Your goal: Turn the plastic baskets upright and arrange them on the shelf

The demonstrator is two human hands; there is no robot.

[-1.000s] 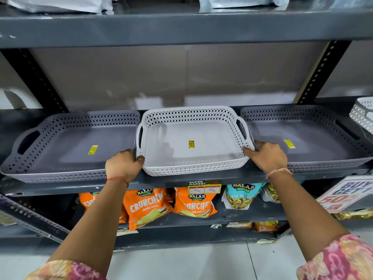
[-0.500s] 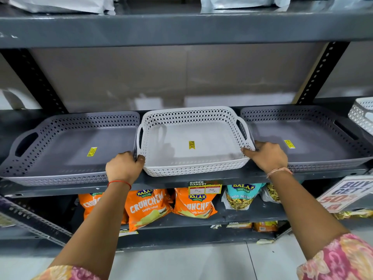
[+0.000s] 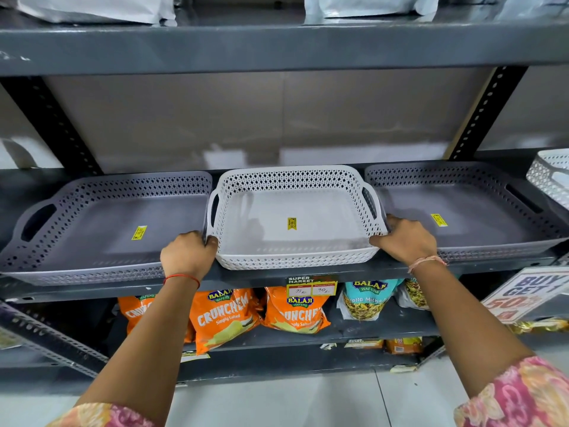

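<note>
A white perforated basket point(image 3: 292, 180) stands upright in the middle of the dark grey shelf point(image 3: 264, 276). My left hand point(image 3: 187, 255) grips its front left corner, and my right hand point(image 3: 405, 240) grips its front right corner. A grey basket point(image 3: 101, 195) sits upright to its left, touching it. Another grey basket point(image 3: 462, 175) sits upright to its right. Each basket has a yellow sticker inside. Part of a second white basket point(image 3: 551, 174) shows at the right edge.
The shelf above point(image 3: 277, 47) hangs low over the baskets and carries white bags. Slanted black uprights point(image 3: 52, 124) flank the bay. Below are orange snack packets point(image 3: 224, 315), a teal packet point(image 3: 366, 298) and a price tag point(image 3: 311, 286). A promo sign point(image 3: 523, 294) sticks out at lower right.
Both hands have stayed on the white basket's front corners. The basket has shifted very little, if at all.
</note>
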